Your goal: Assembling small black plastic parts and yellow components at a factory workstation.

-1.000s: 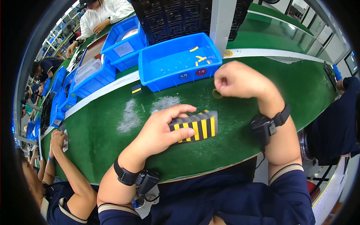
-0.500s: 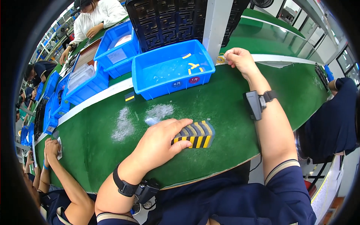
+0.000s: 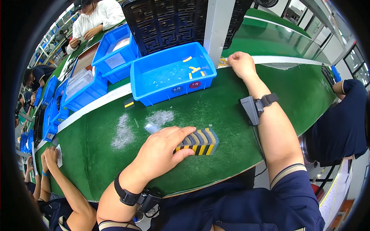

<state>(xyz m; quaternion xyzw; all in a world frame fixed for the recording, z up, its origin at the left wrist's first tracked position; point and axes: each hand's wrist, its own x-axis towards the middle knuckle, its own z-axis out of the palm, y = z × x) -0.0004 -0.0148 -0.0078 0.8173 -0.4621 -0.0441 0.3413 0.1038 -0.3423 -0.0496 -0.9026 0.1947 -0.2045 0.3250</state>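
My left hand [image 3: 163,148] rests on a stack of black blocks with yellow stripes [image 3: 200,141] on the green table top [image 3: 231,111], fingers curled over its left end. My right hand [image 3: 241,63] is stretched far out to the white strip at the table's back edge, fingers pinched at a small yellow tape roll [image 3: 222,61] beside a white post [image 3: 216,27]. Whether it grips the roll is hard to tell.
A blue bin [image 3: 169,79] with several yellow strips stands behind the stack. More blue bins [image 3: 104,61] and a black crate [image 3: 169,19] lie further back. A small black-and-yellow piece [image 3: 129,103] lies near the bin. Other people sit left, right and behind.
My right hand has gone from above the stack out to the tape roll at the back edge. My left hand stays on the striped stack, now tipped flatter.
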